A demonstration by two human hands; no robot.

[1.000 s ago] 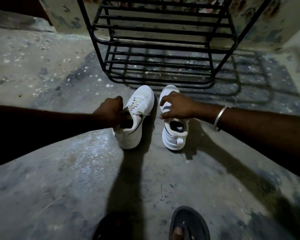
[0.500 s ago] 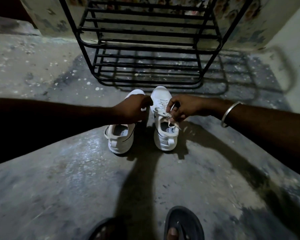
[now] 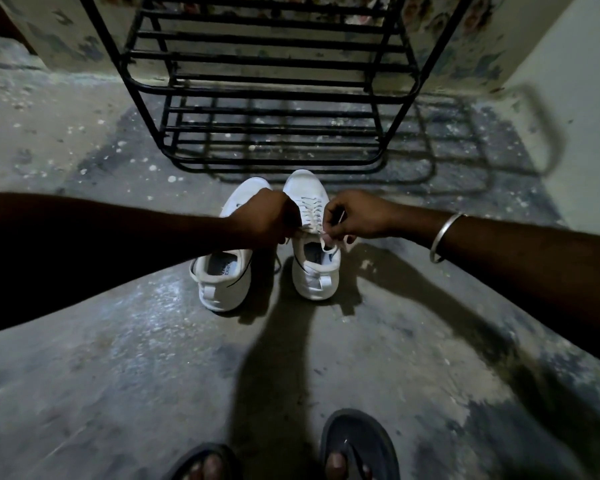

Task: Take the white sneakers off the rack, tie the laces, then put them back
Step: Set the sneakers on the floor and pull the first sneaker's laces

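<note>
Two white sneakers stand side by side on the concrete floor, toes toward the rack. The left sneaker (image 3: 222, 275) has its front half hidden under my left hand (image 3: 267, 220). Over the right sneaker (image 3: 312, 271) both hands meet at the laces (image 3: 312, 220). My left hand pinches one lace end at the tongue. My right hand (image 3: 357, 216), with a metal bangle on the wrist, pinches the other lace end, and a loop hangs below it. The black metal shoe rack (image 3: 267, 95) stands just beyond the toes, its visible shelves bare.
My two feet in dark sandals (image 3: 357, 445) are at the bottom edge. A stained wall (image 3: 66, 32) runs behind the rack, and a pale wall (image 3: 582, 116) closes the right side. My arms' shadow falls across the floor between sneakers and feet.
Both hands let go of the sneakers' bodies after setting them down. They have come together over the right sneaker and taken hold of its lace ends.
</note>
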